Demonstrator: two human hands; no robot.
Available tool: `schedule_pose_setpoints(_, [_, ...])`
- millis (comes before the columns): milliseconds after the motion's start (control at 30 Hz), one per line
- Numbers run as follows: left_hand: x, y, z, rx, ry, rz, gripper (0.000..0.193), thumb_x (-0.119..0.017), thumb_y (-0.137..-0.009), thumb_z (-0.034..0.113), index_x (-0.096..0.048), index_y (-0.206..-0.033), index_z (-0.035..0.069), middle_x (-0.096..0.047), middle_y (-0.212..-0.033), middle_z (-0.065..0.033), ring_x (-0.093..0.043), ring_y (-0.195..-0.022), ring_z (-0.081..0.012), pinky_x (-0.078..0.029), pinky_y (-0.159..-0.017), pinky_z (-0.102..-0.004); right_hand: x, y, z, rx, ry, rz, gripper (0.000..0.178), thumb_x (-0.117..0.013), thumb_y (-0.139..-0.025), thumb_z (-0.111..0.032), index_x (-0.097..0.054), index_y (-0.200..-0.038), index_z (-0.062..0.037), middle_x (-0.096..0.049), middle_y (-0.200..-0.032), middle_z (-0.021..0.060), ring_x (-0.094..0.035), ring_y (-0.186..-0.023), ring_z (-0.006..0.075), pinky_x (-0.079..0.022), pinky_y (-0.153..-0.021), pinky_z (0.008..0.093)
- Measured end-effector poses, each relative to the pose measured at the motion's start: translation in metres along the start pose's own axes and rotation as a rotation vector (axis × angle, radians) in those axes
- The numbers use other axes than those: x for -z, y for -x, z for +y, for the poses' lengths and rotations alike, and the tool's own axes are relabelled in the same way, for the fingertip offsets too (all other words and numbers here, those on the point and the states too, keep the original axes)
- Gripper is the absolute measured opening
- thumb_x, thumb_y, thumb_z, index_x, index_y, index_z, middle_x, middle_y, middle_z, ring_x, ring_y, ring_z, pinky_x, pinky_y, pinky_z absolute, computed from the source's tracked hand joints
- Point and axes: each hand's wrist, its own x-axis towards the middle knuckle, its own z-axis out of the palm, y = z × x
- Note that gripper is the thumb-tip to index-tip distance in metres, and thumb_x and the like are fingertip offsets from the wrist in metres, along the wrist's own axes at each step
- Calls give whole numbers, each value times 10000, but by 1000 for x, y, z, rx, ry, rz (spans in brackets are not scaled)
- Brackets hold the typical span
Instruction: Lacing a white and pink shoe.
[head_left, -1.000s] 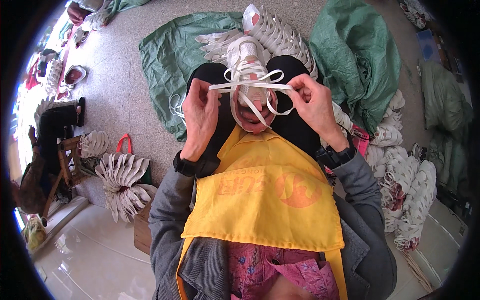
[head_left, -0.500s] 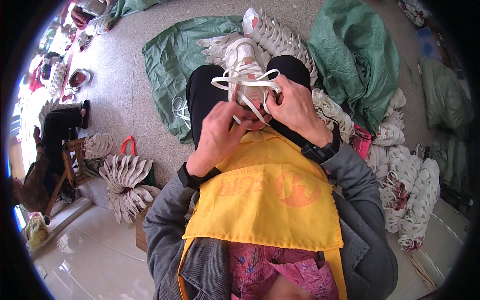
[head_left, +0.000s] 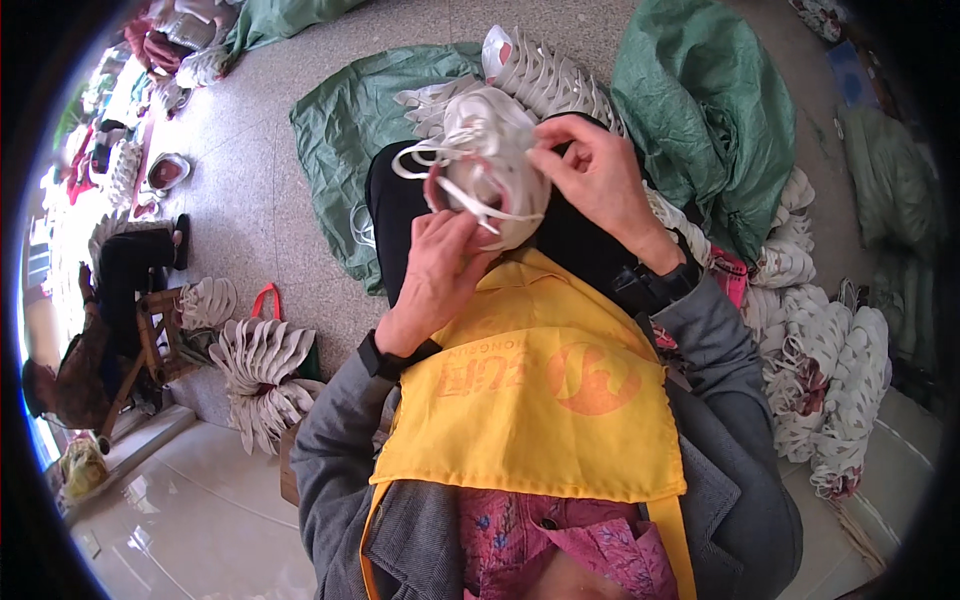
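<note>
A white sneaker with pink lining and loose white laces is tilted over my lap, blurred by motion. My left hand is closed on its collar, with a lace end beside the fingertips. Against the shoe's right side, my right hand has its fingers curled loosely and its thumb apart from the forefinger, nothing visible between them. Just beyond the shoe lies a row of nested white shoe uppers.
Green sacks lie ahead and to the right. Stacked white shoe uppers fill the right side, and another bundle sits at left. A person sits at far left near a wooden chair. A yellow apron covers my lap.
The sneaker has turned and tipped, its opening now showing toward me. My right hand has let go of the lace and moved slightly right; my left hand has shifted onto the collar.
</note>
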Motion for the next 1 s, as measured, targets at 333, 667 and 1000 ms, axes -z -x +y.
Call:
schedule_pose_setpoints(333, [25,23,1,445,915,258,392,-668,-941,-21,-530,-1306,11,-619,-1238,-36,-576,-1157,-110,-450,-1003,-274,-3,37,26,90,82,-142,159,-683,-828,26,-628,-976,24,-676,-892,165,-688,-711,290,-530,-614,371])
schedule_pose_setpoints(667, [5,-15,15,66,-90,-157,352,-738,-787,18,-576,-1099,8,-610,-1021,-169,-561,-958,-388,-472,-848,-439,-8,36,43,23,-78,-54,139,-638,-863,40,-597,-994,16,-676,-885,180,-690,-732,321,-533,-629,378])
schedule_pose_setpoints(1000, [10,-20,-11,320,297,-16,333,-673,-917,36,-523,-1206,-28,-580,-987,-101,-585,-850,-206,-488,-910,-346,2,33,33,-180,-149,-127,142,-643,-979,-88,-629,-1050,35,-694,-897,87,-689,-683,132,-578,-612,265])
